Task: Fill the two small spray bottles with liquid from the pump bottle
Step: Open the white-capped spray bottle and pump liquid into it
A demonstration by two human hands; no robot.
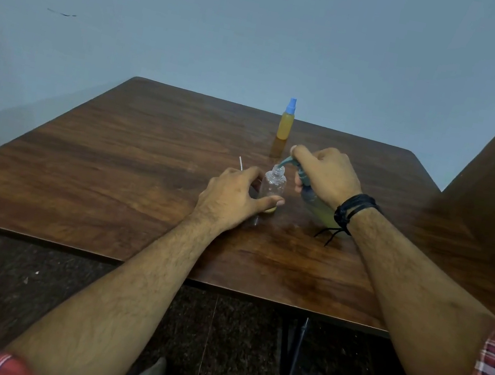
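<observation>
Near the middle of the dark wood-grain table (111, 163), toward its right edge, the head view shows the second fill in hand. A small clear plastic spray bottle (273, 185), uncapped, stands upright with only a thin yellow layer at its bottom. The left hand (235, 195) grips its lower body, thumb and fingers curled round it. Just beside it, the right hand (324, 174) is clenched over the grey-blue head of the clear pump bottle of yellow liquid (321, 212), whose spout points into the open neck. At the far edge stands a small yellow-filled spray bottle with a blue cap (286, 121), apparently finished. A thin white tube (240, 163) shows behind the left hand.

Next, I judge, come repeated presses with the spout kept over the neck, then recapping.
</observation>
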